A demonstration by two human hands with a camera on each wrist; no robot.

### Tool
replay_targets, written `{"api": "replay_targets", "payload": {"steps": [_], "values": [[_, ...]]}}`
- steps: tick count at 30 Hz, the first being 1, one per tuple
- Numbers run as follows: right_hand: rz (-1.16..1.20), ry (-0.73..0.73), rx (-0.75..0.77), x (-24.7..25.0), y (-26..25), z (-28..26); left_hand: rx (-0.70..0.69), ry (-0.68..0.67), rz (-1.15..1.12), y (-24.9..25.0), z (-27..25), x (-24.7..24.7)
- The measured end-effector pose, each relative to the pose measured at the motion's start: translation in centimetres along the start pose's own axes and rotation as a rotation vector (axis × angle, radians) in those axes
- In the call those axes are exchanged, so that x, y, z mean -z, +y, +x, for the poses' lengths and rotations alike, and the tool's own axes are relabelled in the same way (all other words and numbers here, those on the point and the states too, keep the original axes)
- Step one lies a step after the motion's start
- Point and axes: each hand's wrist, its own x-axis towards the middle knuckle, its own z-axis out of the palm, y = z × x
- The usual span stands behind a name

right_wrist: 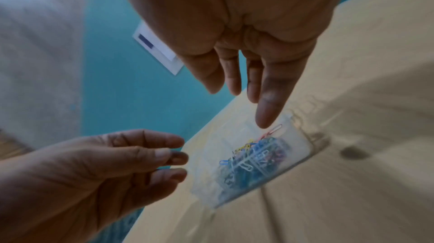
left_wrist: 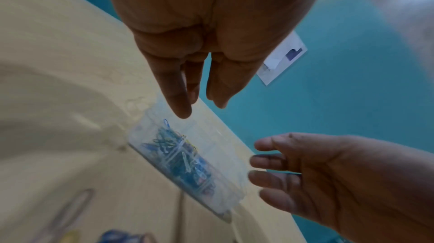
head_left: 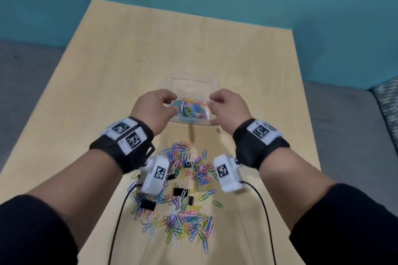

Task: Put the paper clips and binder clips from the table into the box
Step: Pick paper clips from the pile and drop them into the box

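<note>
A clear plastic box [head_left: 189,86] stands mid-table with coloured paper clips [head_left: 189,109] inside. My left hand [head_left: 155,107] hovers at its left end and my right hand [head_left: 226,105] at its right end. The left wrist view shows my left hand [left_wrist: 187,83] with loosely extended fingers over the box [left_wrist: 223,163], holding nothing. The right wrist view shows my right hand [right_wrist: 253,87] the same way above the box [right_wrist: 298,147]. A scattered pile of paper clips [head_left: 189,217] lies nearer me, with black binder clips [head_left: 180,191] [head_left: 148,204] among them.
The light wooden table [head_left: 129,60] ends at a teal wall behind. Two black cables [head_left: 120,211] [head_left: 266,211] run from the wrist cameras across the front of the table. A patterned cushion [head_left: 387,101] sits at the far right. A white card [left_wrist: 281,59] hangs on the wall.
</note>
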Motion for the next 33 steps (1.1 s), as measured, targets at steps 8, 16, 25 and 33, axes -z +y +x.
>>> {"api": "replay_targets", "payload": {"steps": [8, 16, 25, 33], "values": [[-0.904, -0.508, 0.500, 1.5, 9.3, -18.2, -0.332, -0.281, 0.438, -5.3, -18.4, -2.5], [-1.002, -0.497, 0.627, -3.1, 12.4, -22.8, -0.392, -0.278, 0.643, -8.0, -24.2, -8.6], [-0.762, -0.230, 0.164, -5.5, 11.3, -22.2, -0.173, -0.159, 0.570, -7.0, -22.5, -8.8], [-0.787, -0.247, 0.271, -6.7, 11.0, -21.0, -0.215, -0.170, 0.576, -6.7, -21.1, -9.2]]}}
